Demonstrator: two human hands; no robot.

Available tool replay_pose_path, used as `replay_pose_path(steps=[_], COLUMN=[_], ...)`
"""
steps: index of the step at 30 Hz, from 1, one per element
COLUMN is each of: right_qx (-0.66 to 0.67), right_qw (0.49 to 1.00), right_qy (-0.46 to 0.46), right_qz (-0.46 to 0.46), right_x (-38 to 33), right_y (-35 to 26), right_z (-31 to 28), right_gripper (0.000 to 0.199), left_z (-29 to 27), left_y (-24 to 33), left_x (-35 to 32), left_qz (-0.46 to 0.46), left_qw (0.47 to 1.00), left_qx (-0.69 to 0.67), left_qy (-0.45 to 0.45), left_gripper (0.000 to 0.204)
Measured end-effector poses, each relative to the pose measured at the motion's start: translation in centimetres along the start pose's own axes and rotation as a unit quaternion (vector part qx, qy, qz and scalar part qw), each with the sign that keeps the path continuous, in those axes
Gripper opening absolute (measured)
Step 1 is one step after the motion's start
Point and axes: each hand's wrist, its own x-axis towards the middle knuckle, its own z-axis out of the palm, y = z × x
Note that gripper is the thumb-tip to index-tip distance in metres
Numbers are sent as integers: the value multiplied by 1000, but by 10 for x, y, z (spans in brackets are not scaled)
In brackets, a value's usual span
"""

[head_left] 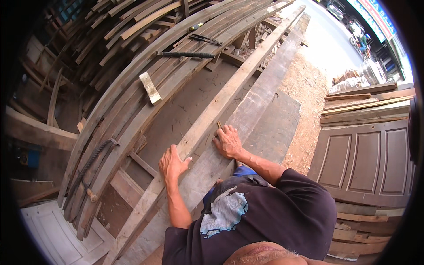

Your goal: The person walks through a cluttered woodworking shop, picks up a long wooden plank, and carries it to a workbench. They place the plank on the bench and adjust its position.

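A long, narrow wooden beam point(207, 115) runs from the lower left to the far right, on top of a wider grey-brown plank point(260, 95). My left hand point(173, 167) grips the beam, fingers over its far edge and thumb apart on the near side. Against the wide plank, close to the beam, rests my right hand point(228, 142) with its fingers bent. A short, thin yellowish-brown stick point(219, 124) pokes out past those fingertips; its exact kind is too small to make out.
Curved beams at the left carry a pale wood block point(150, 88), a dark rod point(187, 55), a yellow-handled tool point(196, 27) and a wooden-handled tool with dark rope point(92, 195). Stacked timber point(128, 26) stands behind. A brown panelled door point(362, 161) leans at the right.
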Motion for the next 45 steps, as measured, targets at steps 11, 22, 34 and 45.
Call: replay_pose_path(steps=[11, 22, 34, 45], right_qx=[-13, -3, 48, 91], right_qw=[1000, 999, 996, 993], right_qy=[-9, -9, 8, 13], right_qz=[-17, -46, -76, -78], right_x=[5, -5, -19, -24], right_y=[-3, 6, 8, 13], right_z=[-7, -5, -3, -5], right_gripper=[22, 25, 24, 24], left_z=[-5, -19, 7, 21], left_y=[-8, -21, -43, -4], left_x=[8, 23, 37, -17], left_qz=[22, 34, -82, -8], left_qw=[998, 990, 995, 994], left_qx=[-39, -42, -21, 61], left_qy=[-47, -133, -59, 90], left_gripper=[67, 81, 85, 86])
